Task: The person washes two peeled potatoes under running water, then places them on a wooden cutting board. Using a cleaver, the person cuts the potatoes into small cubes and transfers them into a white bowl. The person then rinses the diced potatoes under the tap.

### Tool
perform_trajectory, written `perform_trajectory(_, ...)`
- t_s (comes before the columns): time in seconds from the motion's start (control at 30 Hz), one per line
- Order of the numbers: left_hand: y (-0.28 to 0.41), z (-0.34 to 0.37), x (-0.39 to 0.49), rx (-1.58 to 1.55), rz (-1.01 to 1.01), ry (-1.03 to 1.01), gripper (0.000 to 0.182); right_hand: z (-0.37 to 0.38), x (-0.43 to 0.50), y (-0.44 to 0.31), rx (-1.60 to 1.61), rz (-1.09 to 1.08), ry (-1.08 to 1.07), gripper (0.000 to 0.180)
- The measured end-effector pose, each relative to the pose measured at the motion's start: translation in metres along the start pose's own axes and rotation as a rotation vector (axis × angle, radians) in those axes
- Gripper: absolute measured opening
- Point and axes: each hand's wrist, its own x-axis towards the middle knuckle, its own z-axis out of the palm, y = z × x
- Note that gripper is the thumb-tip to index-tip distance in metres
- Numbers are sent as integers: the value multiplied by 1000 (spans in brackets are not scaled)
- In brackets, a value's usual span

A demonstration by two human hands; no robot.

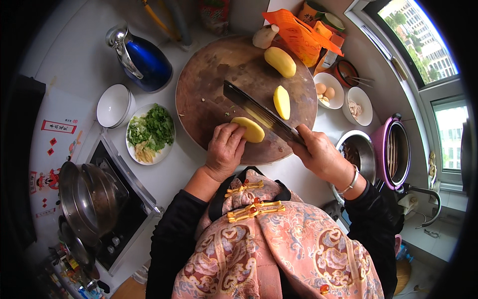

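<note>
My left hand (227,147) rests its fingers on a peeled potato piece (251,130) at the near side of a round wooden chopping board (201,82). My right hand (320,154) grips the handle of a cleaver (257,108), whose blade reaches across the board just beyond that piece. A cut potato piece (281,102) lies to the right of the blade. Farther back on the board are a whole peeled potato (280,62) and a pale root vegetable piece (264,36). Small green bits are scattered near the blade.
At the left stand a blue vacuum jug (148,63), white bowls (114,106), a plate of chopped greens (151,130) and a steel pot (87,202) on the stove. Rightward are a bowl of eggs (328,90), a bowl of meat (359,106), a steel basin (368,149) and an orange bag (295,35).
</note>
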Motion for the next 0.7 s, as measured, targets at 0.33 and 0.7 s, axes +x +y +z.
perform_trajectory(0.33,2,-3,5,18,-21,-34,36,-15,5,-20,-62,-14,-143,22)
perform_trajectory(0.7,1,-1,5,-8,-47,-40,34,-11,28,-18,14,112,-256,19)
